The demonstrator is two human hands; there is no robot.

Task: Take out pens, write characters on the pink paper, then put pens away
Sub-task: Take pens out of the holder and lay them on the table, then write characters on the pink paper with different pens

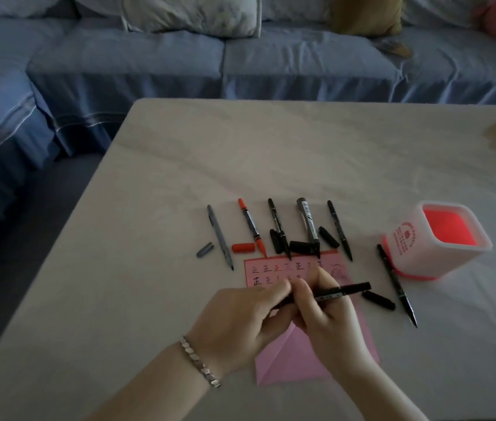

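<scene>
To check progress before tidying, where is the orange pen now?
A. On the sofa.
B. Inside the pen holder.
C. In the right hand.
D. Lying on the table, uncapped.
D: the orange pen lies on the table with its orange cap off beside it.

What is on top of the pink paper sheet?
Rows of handwritten characters show at the top of the pink paper sheet. Above it, the left hand and right hand grip a slim black pen. They cover the sheet's middle, so writing there cannot be seen.
</scene>
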